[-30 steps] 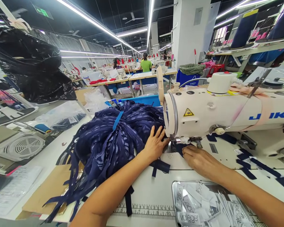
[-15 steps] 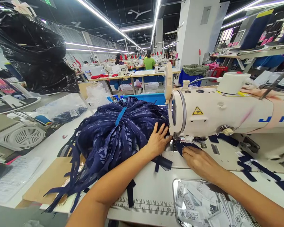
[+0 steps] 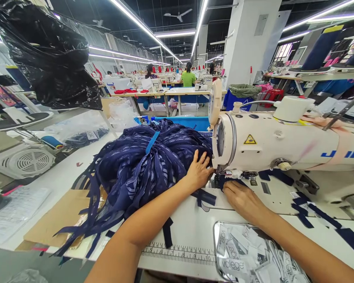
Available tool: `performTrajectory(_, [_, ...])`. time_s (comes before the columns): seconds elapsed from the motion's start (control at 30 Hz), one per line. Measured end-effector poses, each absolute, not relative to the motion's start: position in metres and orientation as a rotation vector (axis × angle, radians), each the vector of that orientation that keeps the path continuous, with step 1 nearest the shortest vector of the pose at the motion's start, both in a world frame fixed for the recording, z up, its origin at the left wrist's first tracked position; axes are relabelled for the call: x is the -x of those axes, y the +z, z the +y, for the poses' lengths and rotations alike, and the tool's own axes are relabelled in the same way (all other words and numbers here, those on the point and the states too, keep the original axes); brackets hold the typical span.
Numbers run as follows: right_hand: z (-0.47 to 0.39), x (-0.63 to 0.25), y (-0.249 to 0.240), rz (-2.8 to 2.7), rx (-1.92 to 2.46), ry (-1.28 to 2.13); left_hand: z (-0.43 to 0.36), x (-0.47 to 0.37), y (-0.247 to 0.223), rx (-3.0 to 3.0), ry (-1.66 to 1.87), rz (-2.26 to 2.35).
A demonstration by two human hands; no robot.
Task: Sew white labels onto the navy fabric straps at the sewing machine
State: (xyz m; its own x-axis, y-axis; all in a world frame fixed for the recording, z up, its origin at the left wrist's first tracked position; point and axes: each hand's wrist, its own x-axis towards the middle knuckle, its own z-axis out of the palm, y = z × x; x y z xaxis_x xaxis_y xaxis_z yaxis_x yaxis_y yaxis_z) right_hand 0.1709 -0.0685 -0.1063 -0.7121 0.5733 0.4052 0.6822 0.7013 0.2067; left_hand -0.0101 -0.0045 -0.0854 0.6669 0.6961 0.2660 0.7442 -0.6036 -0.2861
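Two bare arms narrow at the wrists to slender, uncovered fingers.

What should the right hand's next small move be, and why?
Perhaps guide the navy fabric piece gently under the head of the sewing machine: the right hand already has its fingertips at that piece, just below the head. Slowly seems wise, since the left hand, against the navy bundle, has fingertips close to the head.

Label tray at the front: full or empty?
Well filled: overlapping pale labels cover most of the visible inside of the label tray; its near part is out of frame.
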Motion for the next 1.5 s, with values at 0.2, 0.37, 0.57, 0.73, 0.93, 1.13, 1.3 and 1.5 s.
performTrajectory(0.2, [-0.054,-0.200,-0.104,-2.638,1.074,-0.569,-0.024,0.010,-0.078,2.468,-0.108,-1.126])
performTrajectory(0.37, [-0.047,-0.215,-0.102,-2.625,1.079,-0.553,-0.053,0.050,-0.033,2.327,-0.155,-1.143])
performTrajectory(0.57, [-0.056,-0.204,-0.102,-2.505,1.042,-0.714,-0.068,0.119,0.003,2.299,-0.057,-1.207])
performTrajectory(0.73, [-0.074,-0.178,-0.103,-2.485,0.666,-0.494,-0.103,0.138,-0.005,2.477,0.041,-0.959])
performTrajectory(0.93, [-0.095,-0.104,-0.106,-2.375,0.830,0.200,-0.150,0.146,-0.003,2.492,-0.016,-0.773])
performTrajectory(1.13, [-0.062,-0.027,-0.103,-2.176,1.128,0.441,-0.195,0.097,-0.055,2.438,-0.591,-0.614])
performTrajectory(1.3, [-0.018,-0.006,-0.088,-2.205,1.150,0.523,-0.161,0.056,-0.074,2.525,-0.370,-0.826])
performTrajectory(1.5, [0.000,-0.037,-0.078,-2.201,1.142,0.571,-0.074,0.068,-0.069,2.502,-0.345,-0.902])
